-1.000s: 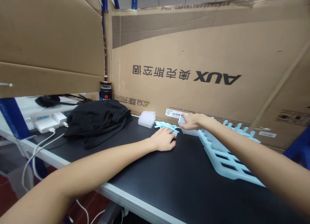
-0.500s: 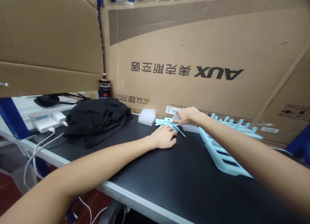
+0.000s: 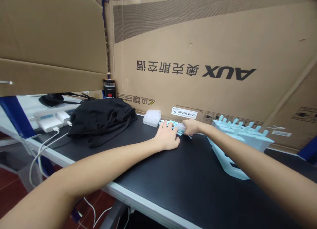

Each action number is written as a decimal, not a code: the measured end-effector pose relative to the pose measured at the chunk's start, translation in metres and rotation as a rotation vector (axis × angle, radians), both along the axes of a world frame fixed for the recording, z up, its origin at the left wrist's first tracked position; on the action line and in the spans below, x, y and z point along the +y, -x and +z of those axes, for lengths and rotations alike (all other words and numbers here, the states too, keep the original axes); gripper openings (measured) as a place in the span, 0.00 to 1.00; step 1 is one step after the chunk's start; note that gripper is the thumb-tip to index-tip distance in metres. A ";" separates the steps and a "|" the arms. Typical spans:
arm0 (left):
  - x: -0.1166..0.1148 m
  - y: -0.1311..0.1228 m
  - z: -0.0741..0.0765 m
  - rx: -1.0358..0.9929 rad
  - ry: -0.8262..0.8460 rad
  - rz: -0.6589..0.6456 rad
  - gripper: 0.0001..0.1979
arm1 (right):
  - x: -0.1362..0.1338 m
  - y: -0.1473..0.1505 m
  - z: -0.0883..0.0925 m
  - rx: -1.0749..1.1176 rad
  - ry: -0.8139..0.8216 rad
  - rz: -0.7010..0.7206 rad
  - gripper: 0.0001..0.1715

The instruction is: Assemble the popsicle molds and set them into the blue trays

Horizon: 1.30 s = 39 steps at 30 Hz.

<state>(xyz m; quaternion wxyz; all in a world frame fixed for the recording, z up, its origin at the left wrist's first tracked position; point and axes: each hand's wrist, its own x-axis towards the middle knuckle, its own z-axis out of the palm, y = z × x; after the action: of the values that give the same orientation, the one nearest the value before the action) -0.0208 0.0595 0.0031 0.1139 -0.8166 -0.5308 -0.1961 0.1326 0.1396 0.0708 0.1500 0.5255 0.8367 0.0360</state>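
Note:
My left hand (image 3: pixel 167 139) lies palm down on the black tabletop (image 3: pixel 173 176), fingers stretched over the near edge of a small pile of light-blue plastic sticks (image 3: pixel 170 124). My right hand (image 3: pixel 192 127) is just to its right, touching the same pile, fingers pinched on a small pale plastic piece (image 3: pixel 181 126). Under my right forearm a light-blue mould tray (image 3: pixel 229 163) lies on the table, with several stick handles (image 3: pixel 237 125) poking up along its far side.
A stack of translucent white pieces (image 3: pixel 153 117) sits left of the sticks. A black bag (image 3: pixel 99 120), a dark bottle (image 3: pixel 109 89) and white chargers with cables (image 3: pixel 49 122) are at the left. A large AUX cardboard box (image 3: pixel 210 57) walls the back.
My right hand moved left and down from the tray's far corner to the stick pile, carrying the pale piece. My left hand stayed put. The view shifted slightly.

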 end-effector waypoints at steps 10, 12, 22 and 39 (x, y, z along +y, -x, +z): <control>0.004 0.001 -0.002 -0.013 0.091 0.004 0.20 | 0.014 0.007 0.011 0.118 -0.164 0.049 0.25; 0.003 0.001 -0.002 -0.016 0.085 -0.002 0.20 | 0.013 0.007 0.022 0.163 -0.178 0.059 0.28; 0.006 0.002 0.000 -0.003 0.079 -0.210 0.21 | 0.022 -0.058 0.030 0.005 -0.044 -0.019 0.34; 0.013 0.002 -0.003 0.041 0.124 -0.295 0.21 | 0.039 -0.066 0.015 -0.127 -0.122 -0.036 0.28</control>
<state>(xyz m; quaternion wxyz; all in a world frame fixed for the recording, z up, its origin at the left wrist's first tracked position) -0.0224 0.0726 0.0004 0.0441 -0.8950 -0.4137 -0.1610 0.1983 0.1785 0.0860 0.1711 0.5454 0.8121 0.1173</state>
